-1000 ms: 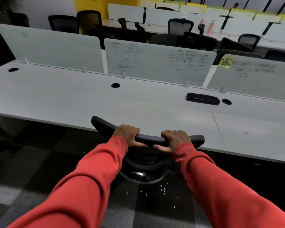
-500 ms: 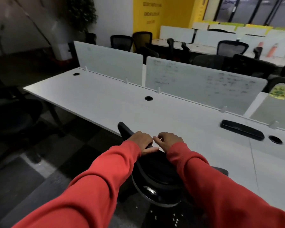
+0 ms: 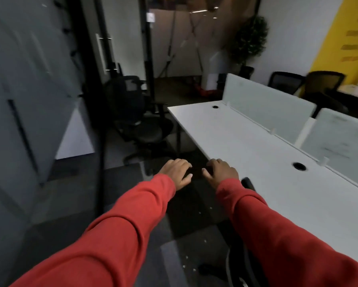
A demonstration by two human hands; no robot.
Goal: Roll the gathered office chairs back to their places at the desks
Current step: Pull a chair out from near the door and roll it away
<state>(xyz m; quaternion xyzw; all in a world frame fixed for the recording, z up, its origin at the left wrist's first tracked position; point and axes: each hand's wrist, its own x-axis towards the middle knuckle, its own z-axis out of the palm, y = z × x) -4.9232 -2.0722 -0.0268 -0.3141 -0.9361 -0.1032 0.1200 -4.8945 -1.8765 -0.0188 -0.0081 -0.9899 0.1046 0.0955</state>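
Head view: left hand (image 3: 177, 172) and right hand (image 3: 222, 172) float loose-fingered, holding nothing. The gathered chairs (image 3: 132, 112) wait beyond the tabletop (image 3: 236, 141) end; they should roll easily, gripped firmly at the backrest top.

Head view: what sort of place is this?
Most likely an open-plan office: a long white desk with cable grommets and divider panels, and black office chairs gathered beyond its end.
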